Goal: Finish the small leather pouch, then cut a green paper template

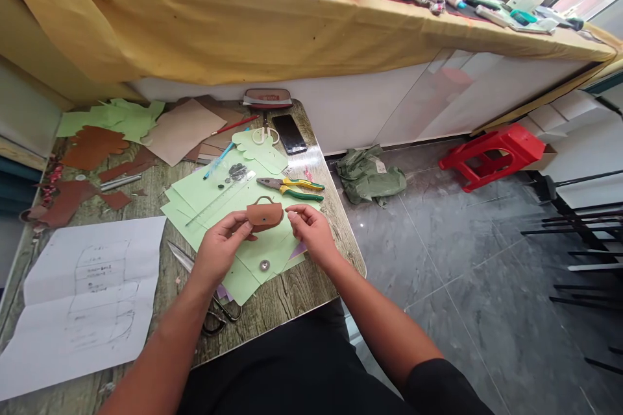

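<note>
My left hand (221,246) grips the left end of a small brown leather pouch (265,216), thumb in front and fingers behind. The pouch has a flap with a small dark stud, and a thin loop handle stands up from its top. My right hand (311,233) is beside the pouch's right end, thumb and forefinger pinched together; what lies between them is too small to make out. Under both hands lie light green paper sheets (233,279). Pliers (289,187) with yellow-green handles rest just beyond the pouch, and a small round metal piece (264,265) lies nearer me.
Large scissors (181,257) lie left of the sheets, by a white paper with a drawing (143,272). Leather scraps (95,146) cover the table's far left. A phone (289,134) and white-handled scissors (265,136) lie at the back. A red stool (494,155) is on the floor, right.
</note>
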`<state>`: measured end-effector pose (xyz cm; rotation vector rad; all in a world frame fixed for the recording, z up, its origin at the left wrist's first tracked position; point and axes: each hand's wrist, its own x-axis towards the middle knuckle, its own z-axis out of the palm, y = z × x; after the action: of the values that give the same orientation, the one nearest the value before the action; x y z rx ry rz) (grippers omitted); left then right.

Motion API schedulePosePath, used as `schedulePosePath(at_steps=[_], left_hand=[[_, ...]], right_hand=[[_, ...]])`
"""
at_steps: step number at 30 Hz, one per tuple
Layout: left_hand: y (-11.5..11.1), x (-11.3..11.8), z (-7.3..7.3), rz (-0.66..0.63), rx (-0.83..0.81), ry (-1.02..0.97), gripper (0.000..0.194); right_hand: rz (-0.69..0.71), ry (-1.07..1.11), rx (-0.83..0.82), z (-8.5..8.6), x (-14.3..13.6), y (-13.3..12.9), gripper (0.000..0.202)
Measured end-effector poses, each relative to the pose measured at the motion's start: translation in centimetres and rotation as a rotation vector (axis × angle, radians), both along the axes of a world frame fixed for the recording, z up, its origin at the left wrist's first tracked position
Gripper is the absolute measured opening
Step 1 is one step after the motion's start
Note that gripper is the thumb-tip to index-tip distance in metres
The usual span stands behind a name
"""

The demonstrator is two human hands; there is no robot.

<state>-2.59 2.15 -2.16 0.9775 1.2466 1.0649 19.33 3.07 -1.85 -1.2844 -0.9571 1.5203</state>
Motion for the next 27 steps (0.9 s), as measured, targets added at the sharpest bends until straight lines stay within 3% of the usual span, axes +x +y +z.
schedulePosePath(at_steps=[5,16,27], left_hand=[[0.0,0.3,-0.3,0.064,-0.012,-0.016,0.044],[0.0,0.6,-0.7,-0.074,0.037,0.065,0.041],[1.0,-0.2,0.6,-0.217,0.074,0.245,0.041]], right_hand=[[-0.018,-0.062,0.034,-0.2,-0.3,-0.6,0.033],[-0.010,-0.123,0.055,-0.4,-1.4,-0.5,0.033],[0.033,-0.154,0.042,-0.7,-1.2,-0.4,0.026]])
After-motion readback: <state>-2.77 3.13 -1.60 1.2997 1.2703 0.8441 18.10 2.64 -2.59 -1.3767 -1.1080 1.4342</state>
